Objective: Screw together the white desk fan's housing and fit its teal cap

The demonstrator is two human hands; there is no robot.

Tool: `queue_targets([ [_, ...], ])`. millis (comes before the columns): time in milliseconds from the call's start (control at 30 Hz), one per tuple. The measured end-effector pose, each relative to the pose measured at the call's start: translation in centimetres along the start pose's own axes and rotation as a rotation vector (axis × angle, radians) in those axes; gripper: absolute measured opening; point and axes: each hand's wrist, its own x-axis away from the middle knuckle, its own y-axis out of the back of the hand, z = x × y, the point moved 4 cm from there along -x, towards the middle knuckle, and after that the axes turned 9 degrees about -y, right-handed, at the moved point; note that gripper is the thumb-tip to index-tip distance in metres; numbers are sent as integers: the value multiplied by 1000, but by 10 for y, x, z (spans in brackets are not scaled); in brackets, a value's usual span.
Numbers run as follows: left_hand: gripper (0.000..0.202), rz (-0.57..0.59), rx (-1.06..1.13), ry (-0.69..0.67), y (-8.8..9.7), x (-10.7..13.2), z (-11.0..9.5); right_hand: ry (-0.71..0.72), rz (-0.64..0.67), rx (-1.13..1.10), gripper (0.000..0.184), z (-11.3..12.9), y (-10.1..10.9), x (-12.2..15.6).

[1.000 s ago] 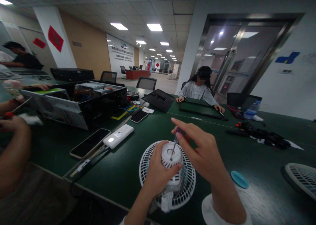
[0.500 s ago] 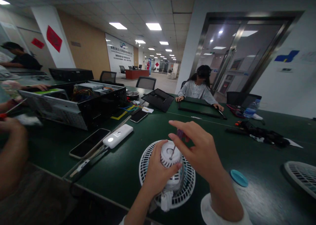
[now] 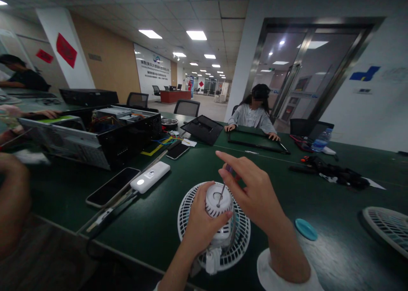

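Note:
A small white fan (image 3: 214,223) lies face down on the green table (image 3: 165,214), its round grille flat and its white motor housing (image 3: 218,201) pointing up. My left hand (image 3: 201,225) is wrapped round the housing from the near side. My right hand (image 3: 255,193) pinches a small screwdriver (image 3: 223,184) with a purple handle. The tip of the thin shaft stands in the top of the housing. My right index finger is stretched out above the handle.
A white power bank (image 3: 151,177) and two phones (image 3: 112,187) lie to the left, beyond them an open computer case (image 3: 95,135). A teal disc (image 3: 306,229) and another fan grille (image 3: 387,229) lie right. A person sits across the table. Another person's arm (image 3: 12,201) is at far left.
My right hand's fingers have shifted a little round the screwdriver handle. The view has drifted slightly. My left hand keeps its hold on the housing.

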Motion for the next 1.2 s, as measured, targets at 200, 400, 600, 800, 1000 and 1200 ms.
queue_targets([
  [200, 56, 5, 26, -12, 0, 0, -1, 23, 63, -98, 33, 3, 2, 0],
  [400, 59, 5, -12, 9, 1, 1, 1, 14, -68, 139, 26, 0, 0, 0],
  [600, 58, 20, -6, 15, 0, 0, 0, 46, 64, -73, 37, 1, 6, 2],
  [800, 58, 4, -1, -14, 0, 0, 0, 102, -149, 115, 21, 4, 5, 3],
  [1000, 59, 15, -2, -1, 1, 0, 0, 3, 11, 104, 29, -2, -1, 1],
  [1200, 59, 19, -14, 45, 1, 0, 0, -84, -27, 138, 25, -11, -1, -2],
])
